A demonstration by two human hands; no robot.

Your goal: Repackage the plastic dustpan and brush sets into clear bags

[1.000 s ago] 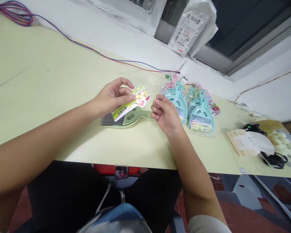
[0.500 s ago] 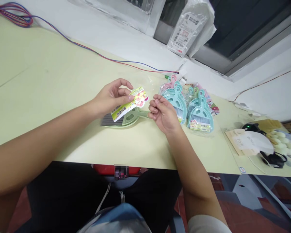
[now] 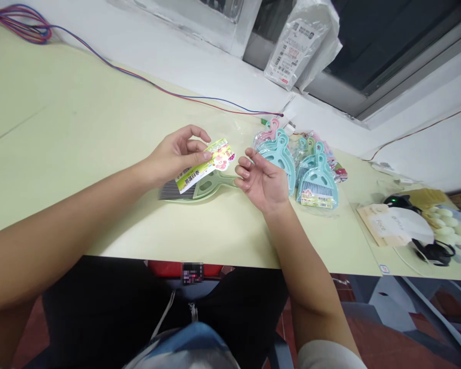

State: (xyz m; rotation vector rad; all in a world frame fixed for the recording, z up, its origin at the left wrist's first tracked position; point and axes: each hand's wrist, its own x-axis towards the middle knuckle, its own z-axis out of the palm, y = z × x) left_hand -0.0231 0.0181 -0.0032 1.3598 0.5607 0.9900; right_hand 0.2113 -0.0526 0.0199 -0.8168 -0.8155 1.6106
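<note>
My left hand pinches a printed card label, green and yellow with pink flowers, between thumb and fingers. Below the card, a green dustpan with a grey-bristled brush lies on the table, its handle pointing right and partly covered by the card. My right hand is palm up with loosely curled fingers apart and nothing visible in them, just beside the end of the dustpan's handle. Whether a fingertip touches that handle I cannot tell.
To the right lie wrapped blue dustpan sets in stacks, with pink ones behind. A red and blue cable runs along the wall. Farther right are a paper box, headphones and pale egg-shaped items.
My right hand has opened, its thumb and fingers moving apart from a pinch, and has turned slightly to the right. My left hand and the card have barely moved.
</note>
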